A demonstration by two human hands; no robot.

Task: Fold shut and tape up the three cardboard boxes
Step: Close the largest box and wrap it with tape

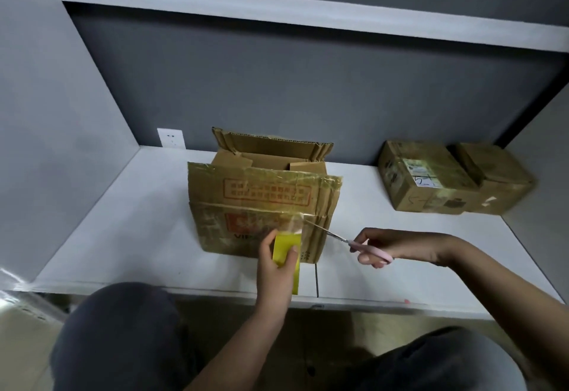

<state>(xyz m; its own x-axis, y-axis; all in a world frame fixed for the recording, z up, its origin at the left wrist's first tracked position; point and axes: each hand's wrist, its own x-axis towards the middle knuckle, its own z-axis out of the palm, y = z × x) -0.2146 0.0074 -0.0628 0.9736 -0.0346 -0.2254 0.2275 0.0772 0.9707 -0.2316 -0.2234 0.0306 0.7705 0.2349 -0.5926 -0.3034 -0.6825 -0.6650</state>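
The tape roll (pixel 286 252) is gripped by the left hand (pixel 277 264) before the open box (pixel 261 202); scissors (pixel 354 242) are held in the right hand (pixel 388 246). Thin, sticky tape is likely best kept taut.

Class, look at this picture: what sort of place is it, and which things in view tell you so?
Probably a packing or storage nook: a white shelf between grey walls, an open cardboard box being taped, and two sealed boxes set aside at the right.

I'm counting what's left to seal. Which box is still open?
The middle box by the hands, flaps up; the two boxes at right are shut.
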